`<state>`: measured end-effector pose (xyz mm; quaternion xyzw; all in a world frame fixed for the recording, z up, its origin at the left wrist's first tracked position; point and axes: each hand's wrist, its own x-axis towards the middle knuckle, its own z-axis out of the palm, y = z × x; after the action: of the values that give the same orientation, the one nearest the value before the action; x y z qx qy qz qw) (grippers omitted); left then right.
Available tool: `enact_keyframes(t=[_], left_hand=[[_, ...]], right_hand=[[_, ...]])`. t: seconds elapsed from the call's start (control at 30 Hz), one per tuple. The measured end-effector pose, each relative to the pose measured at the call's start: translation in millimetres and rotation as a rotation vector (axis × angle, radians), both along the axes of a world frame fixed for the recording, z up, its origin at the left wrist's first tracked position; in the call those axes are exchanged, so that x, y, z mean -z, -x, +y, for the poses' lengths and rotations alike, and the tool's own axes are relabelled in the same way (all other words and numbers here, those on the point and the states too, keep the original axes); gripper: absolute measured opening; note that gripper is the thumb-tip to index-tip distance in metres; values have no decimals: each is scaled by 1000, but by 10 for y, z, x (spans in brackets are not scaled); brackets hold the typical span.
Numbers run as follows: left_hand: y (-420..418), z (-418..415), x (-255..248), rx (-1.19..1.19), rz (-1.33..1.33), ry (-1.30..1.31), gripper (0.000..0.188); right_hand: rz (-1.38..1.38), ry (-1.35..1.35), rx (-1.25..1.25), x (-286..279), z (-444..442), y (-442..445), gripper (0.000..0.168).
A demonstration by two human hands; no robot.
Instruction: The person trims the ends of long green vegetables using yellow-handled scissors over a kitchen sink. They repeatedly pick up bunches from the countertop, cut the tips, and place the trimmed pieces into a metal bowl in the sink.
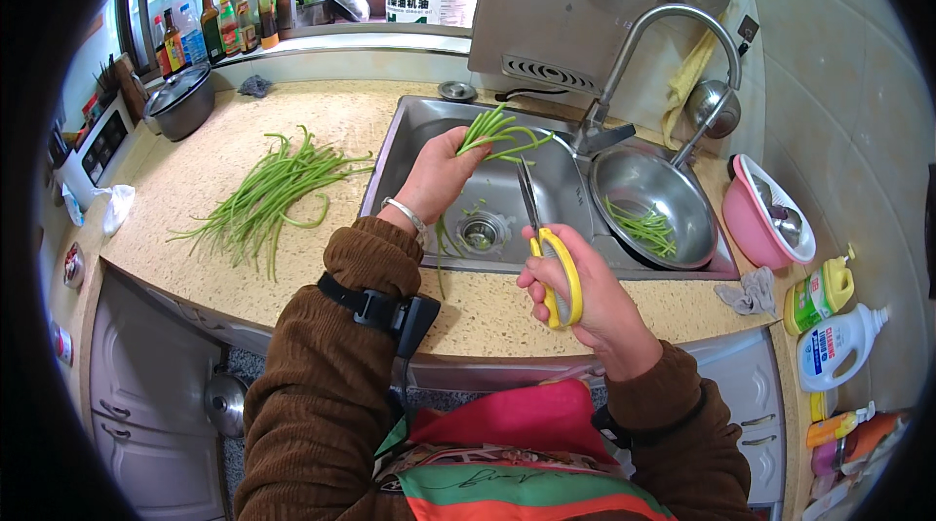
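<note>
My left hand (446, 166) grips a bunch of green stems (497, 130), perhaps garlic scapes or a similar stalk vegetable, above the left basin of the steel sink (431, 128). The stems' lower ends hang below my wrist over the sink's front edge. In my right hand (592, 287) is a pair of scissors (559, 280) with yellow handles, blades pointing up towards the bunch and nearly together. Cut green pieces (647, 228) lie in a metal bowl (691, 203) at the sink's right side. A larger pile of whole stems (274, 188) rests on the counter to the left.
A faucet (629, 46) arches over the bowl. Right of the sink stand a pink basin (757, 217), a grey cloth (749, 292) and detergent bottles (837, 345). A lidded pot (183, 108) sits at the counter's back left, near sauce bottles (212, 24) on the sill.
</note>
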<state>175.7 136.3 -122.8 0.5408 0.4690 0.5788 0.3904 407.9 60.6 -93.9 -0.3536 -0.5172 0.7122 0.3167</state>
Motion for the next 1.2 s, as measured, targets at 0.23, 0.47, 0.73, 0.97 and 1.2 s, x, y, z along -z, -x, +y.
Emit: enact_keyframes(t=[0.23, 0.47, 0.73, 0.97, 1.2], left_hand=[[2, 3, 26, -7, 40, -34, 17], [-3, 17, 34, -1, 45, -42, 18], [-15, 25, 28, 75, 4, 21, 17], [53, 56, 95, -3, 85, -30, 20], [10, -46, -29, 159, 128, -32, 20]], right_hand=[[11, 7, 45, 91, 60, 51, 38], [39, 31, 49, 76, 108, 28, 37], [34, 54, 57, 155, 168, -3, 36], [197, 142, 56, 45, 120, -86, 38], [313, 271, 32, 2, 328, -77, 35]])
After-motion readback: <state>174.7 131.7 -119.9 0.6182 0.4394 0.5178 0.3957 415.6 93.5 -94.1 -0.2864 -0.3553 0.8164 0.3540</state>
